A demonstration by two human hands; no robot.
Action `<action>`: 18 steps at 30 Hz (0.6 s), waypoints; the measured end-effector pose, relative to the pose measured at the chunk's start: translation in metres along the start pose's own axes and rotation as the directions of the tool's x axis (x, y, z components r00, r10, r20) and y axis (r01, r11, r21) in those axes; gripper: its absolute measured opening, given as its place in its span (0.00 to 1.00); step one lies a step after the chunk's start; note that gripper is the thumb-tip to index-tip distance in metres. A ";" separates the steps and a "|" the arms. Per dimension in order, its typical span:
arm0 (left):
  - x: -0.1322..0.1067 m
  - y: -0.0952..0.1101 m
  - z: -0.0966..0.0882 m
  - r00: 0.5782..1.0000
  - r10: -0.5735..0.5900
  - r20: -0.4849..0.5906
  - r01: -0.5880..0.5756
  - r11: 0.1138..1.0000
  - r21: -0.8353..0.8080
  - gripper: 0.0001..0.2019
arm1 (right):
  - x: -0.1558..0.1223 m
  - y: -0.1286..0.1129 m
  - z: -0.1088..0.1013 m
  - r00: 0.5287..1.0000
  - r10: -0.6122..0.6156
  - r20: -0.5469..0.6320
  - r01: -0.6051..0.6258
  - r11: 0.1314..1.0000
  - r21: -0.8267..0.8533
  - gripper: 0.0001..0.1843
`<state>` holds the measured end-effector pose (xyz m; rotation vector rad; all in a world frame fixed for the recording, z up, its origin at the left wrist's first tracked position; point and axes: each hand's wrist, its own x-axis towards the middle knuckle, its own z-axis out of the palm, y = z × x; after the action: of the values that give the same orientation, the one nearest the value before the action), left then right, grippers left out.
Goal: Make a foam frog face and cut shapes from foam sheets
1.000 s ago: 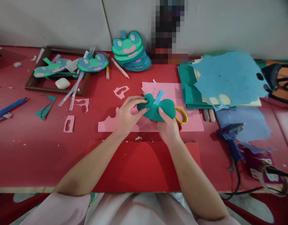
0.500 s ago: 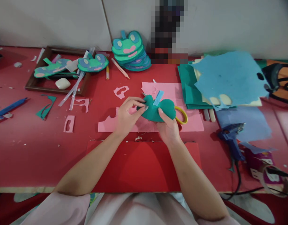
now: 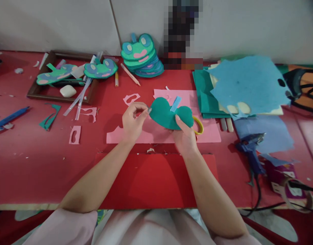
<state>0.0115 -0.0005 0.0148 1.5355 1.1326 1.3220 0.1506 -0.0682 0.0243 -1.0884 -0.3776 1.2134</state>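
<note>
A dark green felt frog-head shape point(image 3: 160, 114), with a blue tab point(image 3: 175, 104) standing at its upper edge, is held above the table with its plain side towards me. My right hand point(image 3: 185, 137) grips its lower right part, thumb on top and fingers underneath. At its left edge, my left hand point(image 3: 134, 122) is closed in a pinch; whatever lies between those fingertips is too small to make out. Behind the felt shape, the yellow handle of scissors point(image 3: 199, 126) shows on a pink felt sheet point(image 3: 209, 134).
Finished frog faces point(image 3: 139, 51) are stacked by the wall. A brown tray point(image 3: 34, 92) holds more faces, glue sticks and a white lump. Blue and green felt sheets point(image 3: 248, 81) lie at right, above a blue glue gun point(image 3: 251, 153) with a cord. Pink scraps point(image 3: 75, 135) and a blue pen point(image 3: 11, 117) lie left.
My left hand has drawn back leftwards from over the felt shape to its edge, uncovering the left lobe. My right hand has shifted the shape slightly right and tilted it.
</note>
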 end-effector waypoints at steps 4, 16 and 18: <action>0.013 -0.015 -0.013 0.981 -0.151 0.120 0.174 0.962 -0.209 0.19 | 0.004 -0.002 -0.006 1.000 -0.011 0.004 0.011 1.000 -0.018 0.17; 0.023 -0.019 -0.038 0.990 -0.112 0.087 0.132 0.950 -0.283 0.21 | 0.004 0.001 -0.005 0.999 -0.003 0.034 0.002 1.000 0.024 0.15; 0.023 -0.020 -0.039 0.986 -0.140 0.095 0.164 0.925 -0.342 0.23 | 0.004 0.001 -0.004 0.999 0.002 0.039 -0.002 1.000 0.007 0.15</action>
<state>-0.0281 0.0275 0.0072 1.1987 0.8973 1.2749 0.1549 -0.0667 0.0204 -1.0605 -0.4017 1.2383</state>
